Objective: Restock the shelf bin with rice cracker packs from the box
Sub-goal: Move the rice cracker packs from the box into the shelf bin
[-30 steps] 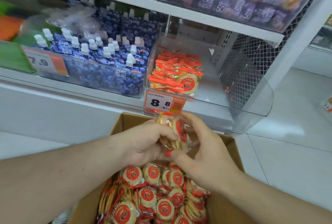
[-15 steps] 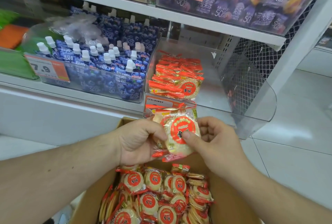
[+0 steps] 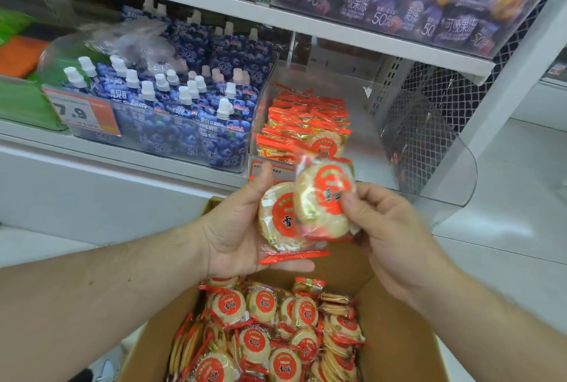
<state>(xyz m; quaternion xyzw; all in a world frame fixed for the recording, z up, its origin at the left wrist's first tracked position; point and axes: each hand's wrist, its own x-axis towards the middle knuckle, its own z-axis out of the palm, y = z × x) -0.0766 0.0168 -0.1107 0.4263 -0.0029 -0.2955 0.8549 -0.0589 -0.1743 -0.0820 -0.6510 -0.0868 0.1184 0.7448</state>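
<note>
right now my left hand [image 3: 242,228] has its thumb up along the left edge of one rice cracker pack [image 3: 277,219] and its fingers cupped under the pack's red bottom seal, so the pack lies in the open palm. my right hand [image 3: 389,228] pinches a second pack [image 3: 322,194] with the thumb on the front near the red label and the other fingers curled behind; this pack overlaps the right edge of the first. that makes two packs in hand, one per hand, both facing me, held above the far end of the cardboard box [image 3: 395,335].

below the hands the box holds a heap of the same packs [image 3: 270,332], too many and too overlapped for me to count. farther off, the clear shelf bin [image 3: 429,148] has a stack of packs [image 3: 306,124] against its left wall; their number i cannot tell. its right part shows bare plastic. left of it sits a bin of blue spouted pouches [image 3: 190,111] with a 7.9 price tag [image 3: 82,111], and on the shelf above a bin of purple pouches [image 3: 429,1].

compared with half a second ago, both hands were then on what looked like a single bundle; now the packs are spread apart, the right one raised higher and nearer the bin front, and the left palm has opened.
</note>
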